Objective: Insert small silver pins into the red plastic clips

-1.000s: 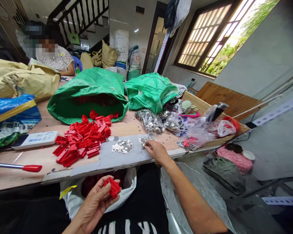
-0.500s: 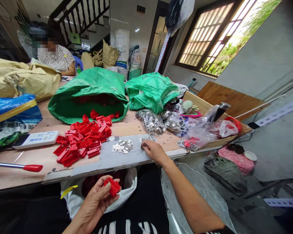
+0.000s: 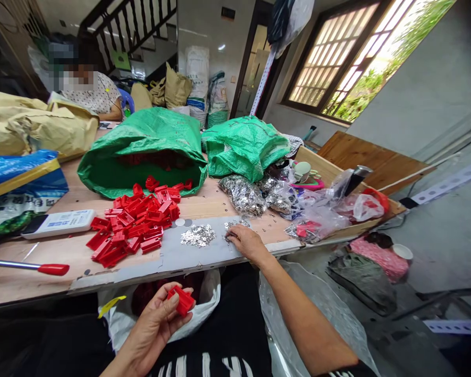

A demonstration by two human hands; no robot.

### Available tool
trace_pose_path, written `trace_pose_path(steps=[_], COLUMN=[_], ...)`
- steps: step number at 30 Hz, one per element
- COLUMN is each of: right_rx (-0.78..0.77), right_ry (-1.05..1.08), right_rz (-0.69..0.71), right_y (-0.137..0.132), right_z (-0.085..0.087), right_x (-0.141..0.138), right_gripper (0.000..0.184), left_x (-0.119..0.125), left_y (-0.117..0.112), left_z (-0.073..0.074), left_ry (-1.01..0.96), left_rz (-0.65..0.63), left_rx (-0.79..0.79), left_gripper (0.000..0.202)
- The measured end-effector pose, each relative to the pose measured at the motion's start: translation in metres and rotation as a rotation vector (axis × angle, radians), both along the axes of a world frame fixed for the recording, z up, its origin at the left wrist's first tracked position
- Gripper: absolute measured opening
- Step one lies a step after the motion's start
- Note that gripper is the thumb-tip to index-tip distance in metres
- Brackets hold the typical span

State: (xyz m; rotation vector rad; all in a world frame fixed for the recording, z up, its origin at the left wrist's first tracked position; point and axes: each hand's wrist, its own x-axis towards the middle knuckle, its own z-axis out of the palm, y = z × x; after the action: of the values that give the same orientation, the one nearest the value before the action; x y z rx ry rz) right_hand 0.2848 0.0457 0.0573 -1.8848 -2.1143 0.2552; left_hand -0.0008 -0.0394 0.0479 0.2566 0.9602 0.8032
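Head view: left hand (image 3: 157, 319) grips a red casing (image 3: 183, 303); right hand (image 3: 250, 245), grip unclear, has shifted to seven o'clock on the smaller metal-piece pile (image 3: 242, 223), seemingly picking.

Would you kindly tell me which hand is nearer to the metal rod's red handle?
Left: the left hand is below and right of the red handle; the right hand is farther right, at the metal pieces.

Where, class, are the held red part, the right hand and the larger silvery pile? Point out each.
Held red part (image 3: 184, 301): head view, middle of its body.
Right hand (image 3: 247, 243): head view, back of the hand.
Larger silvery pile (image 3: 198, 236): head view, its centre.
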Motion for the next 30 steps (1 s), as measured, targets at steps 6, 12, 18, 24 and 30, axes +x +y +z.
trace_pose_path(steps=[6,12,18,24,30], right_rx=[0.048,0.092,-0.032,-0.116,-0.151], right_ry=[0.028,0.222,0.616,0.647,0.553], right_rz=[-0.038,-0.043,0.133,0.257,0.377], right_y=[0.001,-0.002,-0.031,-0.057,-0.054], right_z=[0.001,0.009,0.031,0.035,0.037], right_x=[-0.003,-0.011,-0.057,-0.106,-0.122], right_gripper=[0.011,0.011,0.014,0.007,0.006], left_x=[0.003,0.004,-0.001,-0.004,-0.008], left_y=[-0.001,0.009,0.022,0.021,0.017], left_z=[0.002,0.004,0.007,0.011,0.011], left_ry=[0.017,0.033,0.218,0.392,0.445], left_rz=[0.027,0.065,0.160,0.232,0.241], left_rx=[0.051,0.202,0.494,0.646,0.670], left_gripper=[0.045,0.046,0.040,0.033,0.034])
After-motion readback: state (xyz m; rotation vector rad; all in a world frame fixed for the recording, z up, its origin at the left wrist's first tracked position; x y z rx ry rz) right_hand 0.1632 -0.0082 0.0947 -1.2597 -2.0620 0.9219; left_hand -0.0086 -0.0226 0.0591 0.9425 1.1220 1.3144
